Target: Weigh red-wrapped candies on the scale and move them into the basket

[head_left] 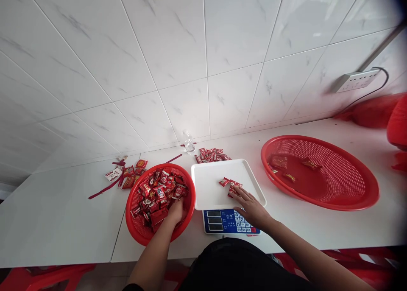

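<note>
Packets (pixel 223 181), small and red, a few in a loose cluster on the white tray (pixel 205 185) of a scale (pixel 222 221). Right hand (pixel 251 208) comes over the tray's near edge, fingers extended and slightly spread, thumb apart from them, fingertips on the nearest packets. Left hand (pixel 176 210) reaches into the left basket (pixel 129 212), a red perforated bowl heaped with more packets; its fingers are hidden among them, so cannot tell whether it pinches one.

Scale sits between two baskets: blue panel toward the person, three dark display windows on its left, keys on its right, partly under the right hand. Right basket (pixel 343 176), wider, holds only a few packets, lying apart on its floor and side.

Behind the tray, another packet group lies on the white table (pixel 73 223); a clear bottle (pixel 188 144) stands just beyond, near the tiled wall (pixel 178 40). Left of the left basket: more packets, a printed card (pixel 113 174), dark red strips (pixel 103 192). Socket block (pixel 356 81) on the wall, far right.
</note>
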Demonstrator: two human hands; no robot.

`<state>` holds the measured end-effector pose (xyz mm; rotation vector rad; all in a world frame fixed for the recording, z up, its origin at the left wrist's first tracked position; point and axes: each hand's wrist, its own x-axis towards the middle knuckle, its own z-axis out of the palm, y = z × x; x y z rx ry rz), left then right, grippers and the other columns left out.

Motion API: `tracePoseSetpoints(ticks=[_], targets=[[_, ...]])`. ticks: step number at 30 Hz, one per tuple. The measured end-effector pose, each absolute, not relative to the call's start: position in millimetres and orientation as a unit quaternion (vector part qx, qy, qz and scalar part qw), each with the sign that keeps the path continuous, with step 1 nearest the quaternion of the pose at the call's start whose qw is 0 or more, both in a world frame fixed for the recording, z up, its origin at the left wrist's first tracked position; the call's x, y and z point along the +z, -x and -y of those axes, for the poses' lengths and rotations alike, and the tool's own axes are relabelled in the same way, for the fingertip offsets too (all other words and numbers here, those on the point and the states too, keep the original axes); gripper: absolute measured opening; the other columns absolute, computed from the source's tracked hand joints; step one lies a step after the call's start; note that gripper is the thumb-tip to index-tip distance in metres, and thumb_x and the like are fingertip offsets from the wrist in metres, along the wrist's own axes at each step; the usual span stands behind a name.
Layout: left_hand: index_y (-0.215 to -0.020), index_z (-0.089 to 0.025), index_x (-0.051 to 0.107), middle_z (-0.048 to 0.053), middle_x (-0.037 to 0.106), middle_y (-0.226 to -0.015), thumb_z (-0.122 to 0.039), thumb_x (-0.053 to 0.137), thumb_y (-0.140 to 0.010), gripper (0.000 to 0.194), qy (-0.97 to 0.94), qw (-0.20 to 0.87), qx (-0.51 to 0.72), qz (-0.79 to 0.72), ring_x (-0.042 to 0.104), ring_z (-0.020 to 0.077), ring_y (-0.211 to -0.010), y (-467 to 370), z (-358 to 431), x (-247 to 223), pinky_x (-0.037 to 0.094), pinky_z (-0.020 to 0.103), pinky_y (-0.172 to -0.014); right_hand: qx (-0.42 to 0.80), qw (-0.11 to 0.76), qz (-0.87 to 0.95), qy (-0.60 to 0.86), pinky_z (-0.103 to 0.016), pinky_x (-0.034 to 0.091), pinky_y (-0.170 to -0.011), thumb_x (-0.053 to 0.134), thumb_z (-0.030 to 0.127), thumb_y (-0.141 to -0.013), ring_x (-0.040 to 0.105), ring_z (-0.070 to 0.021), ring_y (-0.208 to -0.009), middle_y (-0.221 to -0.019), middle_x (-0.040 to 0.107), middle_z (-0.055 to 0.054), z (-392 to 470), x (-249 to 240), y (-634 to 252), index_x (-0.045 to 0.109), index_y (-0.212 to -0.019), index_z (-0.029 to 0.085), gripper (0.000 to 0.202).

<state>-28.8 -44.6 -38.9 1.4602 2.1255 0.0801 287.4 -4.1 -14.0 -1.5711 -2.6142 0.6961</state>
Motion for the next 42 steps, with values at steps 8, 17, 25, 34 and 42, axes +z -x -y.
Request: tracePoseSetpoints(ticks=[8, 17, 25, 34, 42], targets=[[-0.124, -0.015, 0.044, 0.011, 0.049, -0.126, -0.019, 0.048, -0.076, 0.048, -0.585, 0.219, 0.099, -0.775, 0.045, 0.0219, -0.116, 30, 36, -34, 0.037, 0.03, -0.094, 0.225, 0.01, 0.834, 0.503, -0.048, 0.023, -0.107, 0.043, 0.032, -0.083, 0.012, -0.023, -0.135, -0.148, 0.017, -0.002, 4, -15, -287, 0.034, -0.136, 0.026, 0.054], [-0.138, -0.029, 0.028, 0.01, 0.033, -0.14, -0.025, 0.044, -0.081, 0.059, -0.645, 0.193, 0.024, -0.739, 0.02, 0.0288, -0.132, 28, 25, -43, 0.019, 0.047, -0.104, 0.214, 0.016, 0.837, 0.504, -0.048, 0.024, -0.107, 0.043, 0.033, -0.083, 0.014, -0.0234, -0.135, -0.148, 0.018, -0.001, 4, -21, -289, 0.034, -0.136, 0.028, 0.054], [-0.14, -0.034, 0.017, 0.012, 0.03, -0.142, -0.036, 0.038, -0.084, 0.06, -0.641, 0.172, -0.073, -0.744, 0.017, 0.0348, -0.132, 26, 22, -41, 0.017, 0.054, -0.1, 0.218, 0.011, 0.835, 0.505, -0.045, 0.023, -0.108, 0.043, 0.032, -0.083, 0.015, -0.0224, -0.135, -0.148, 0.019, -0.003, 4, -16, -288, 0.034, -0.136, 0.026, 0.054], [-0.142, -0.026, 0.007, 0.009, 0.037, -0.138, -0.033, 0.041, -0.082, 0.07, -0.656, 0.228, -0.033, -0.719, 0.025, 0.0259, -0.13, 33, 35, -32, 0.022, 0.039, -0.103, 0.219, 0.015, 0.836, 0.503, -0.047, 0.023, -0.107, 0.042, 0.032, -0.083, 0.014, -0.0223, -0.135, -0.148, 0.018, -0.001, 5, -16, -288, 0.033, -0.136, 0.028, 0.053], [-0.142, -0.031, 0.009, 0.01, 0.027, -0.145, -0.03, 0.04, -0.083, 0.066, -0.603, 0.236, -0.022, -0.762, 0.016, 0.0314, -0.134, 19, 23, -42, 0.024, 0.052, -0.1, 0.232, 0.001, 0.83, 0.508, -0.045, 0.022, -0.108, 0.043, 0.032, -0.083, 0.014, -0.0222, -0.135, -0.148, 0.018, -0.002, 5, -9, -287, 0.033, -0.136, 0.026, 0.054]])
